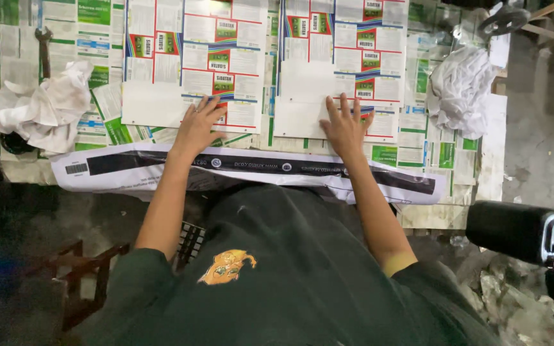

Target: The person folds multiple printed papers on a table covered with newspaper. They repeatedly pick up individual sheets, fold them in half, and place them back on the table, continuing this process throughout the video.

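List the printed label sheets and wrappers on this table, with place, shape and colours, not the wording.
Left sheet: under left hand, rectangular, white with red, green, blue panels.
Right sheet: under right hand, same colours.
Long wrapper: along the near edge, white with a black band.
Table cover: green-and-white printed sheets.

Light falls from above onto the table (492,160), so the printed sheets (193,51) and the white rags (460,90) show bright, nearly washed out, while the floor to the left and the lower corners sink into near black. The left hand (197,125) and right hand (344,128) are evenly lit with only faint shadows beneath them. The picture is a little soft and grainy in the dark parts, and the table's edges bow slightly toward the frame's sides.
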